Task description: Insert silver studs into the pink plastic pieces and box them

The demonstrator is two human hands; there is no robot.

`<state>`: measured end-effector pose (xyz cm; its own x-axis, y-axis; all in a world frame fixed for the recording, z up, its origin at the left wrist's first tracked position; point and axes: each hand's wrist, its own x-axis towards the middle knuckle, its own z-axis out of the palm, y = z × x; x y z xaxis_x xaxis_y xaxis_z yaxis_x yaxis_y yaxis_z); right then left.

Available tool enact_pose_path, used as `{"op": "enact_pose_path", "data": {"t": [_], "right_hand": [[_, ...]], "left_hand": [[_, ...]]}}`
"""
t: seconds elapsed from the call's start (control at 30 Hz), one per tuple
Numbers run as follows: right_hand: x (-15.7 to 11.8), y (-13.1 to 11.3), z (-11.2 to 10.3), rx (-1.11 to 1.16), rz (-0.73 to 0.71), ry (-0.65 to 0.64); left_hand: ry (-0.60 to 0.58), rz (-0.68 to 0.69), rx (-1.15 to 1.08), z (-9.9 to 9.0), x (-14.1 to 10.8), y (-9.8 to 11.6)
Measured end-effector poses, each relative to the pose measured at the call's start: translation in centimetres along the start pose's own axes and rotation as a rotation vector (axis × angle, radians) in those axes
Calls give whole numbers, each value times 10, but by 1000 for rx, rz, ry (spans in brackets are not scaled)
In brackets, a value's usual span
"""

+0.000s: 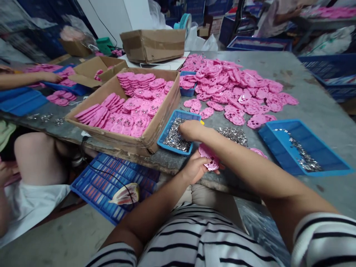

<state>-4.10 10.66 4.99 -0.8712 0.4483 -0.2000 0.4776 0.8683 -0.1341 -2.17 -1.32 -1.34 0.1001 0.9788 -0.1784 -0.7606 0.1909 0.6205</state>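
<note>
Gripping one pink piece (210,158), left hand (196,168) closed on it at the near edge of the desk (303,92), thumb over the face. The piece has cutouts and sits just below the right forearm, near the small blue tray (172,148). Right hand (193,129) is down in that tray, fingers in the shiny metal bits (175,131); fingertips hidden, so cannot tell if its grip is open or closed on any.

Open cardboard box (167,118) just left of the tray, pink pieces in rows and stacks inside, some with metal bits showing on top. Big loose pile of pink pieces (233,81) at the far middle of the desk, small blue bin (187,91) at its left side with more pink pieces in it. Loose heap of metal bits (235,135) on the desk, partly behind the right forearm. Large blue tray (325,148) on the right, tilted, metal bits along its inside. Another cardboard box (152,46) on the far side.

Blue crate (97,167) low on the left, below desk level. Co-worker's arm (27,79) at far left, hand at pink pieces in a blue tray (82,90). Another person (278,15) at far right, blurred.
</note>
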Motion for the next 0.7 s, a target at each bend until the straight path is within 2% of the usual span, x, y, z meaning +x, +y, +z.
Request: {"op": "enact_pose_path", "data": {"t": [0.13,0.33,0.5,0.6,0.7], "right_hand": [[-9,6,-8,42,10,4],[-10,9,-4,92,46,69],[-9,8,-4,109,32,58],[-9,8,-3,189,41,88],[-11,13,-2,367,68,184]], "left_hand": [[-11,3,-15,-1,1,-1],[-8,18,7,-1,1,-1],[-18,32,28,1,1,0],[-11,32,29,1,1,0],[-1,29,26,-1,1,-1]]}}
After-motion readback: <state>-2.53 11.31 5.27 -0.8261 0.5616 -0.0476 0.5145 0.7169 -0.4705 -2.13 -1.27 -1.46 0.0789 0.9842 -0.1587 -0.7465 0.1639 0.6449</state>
